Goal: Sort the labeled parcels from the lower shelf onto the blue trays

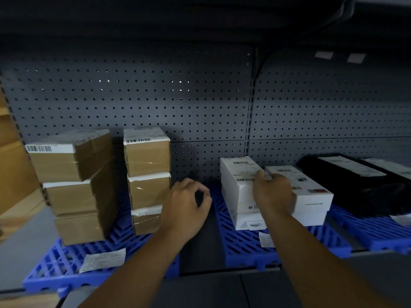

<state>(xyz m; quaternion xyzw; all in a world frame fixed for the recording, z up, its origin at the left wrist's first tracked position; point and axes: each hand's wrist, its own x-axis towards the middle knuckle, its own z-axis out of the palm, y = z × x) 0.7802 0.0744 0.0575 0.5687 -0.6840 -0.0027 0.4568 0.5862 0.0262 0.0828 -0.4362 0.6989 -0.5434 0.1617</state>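
Two stacks of brown labeled parcels stand on the left blue tray [66,267]: a wider stack [75,187] and a narrower one [148,178]. White labeled boxes sit on the middle blue tray [240,243]: a taller stack [240,192] and a lower one [311,196]. My right hand [274,194] rests on the top of the taller white stack, fingers on its label, gripping the top box. My left hand [186,207] hovers curled between the narrow brown stack and the white boxes, holding nothing I can see.
Black wrapped parcels [360,185] with white labels lie on the right blue tray [375,234]. Paper slips lie on the left tray [103,260] and the middle tray [265,240]. A grey pegboard [178,103] backs the shelf. Large cartons [13,165] stand at far left.
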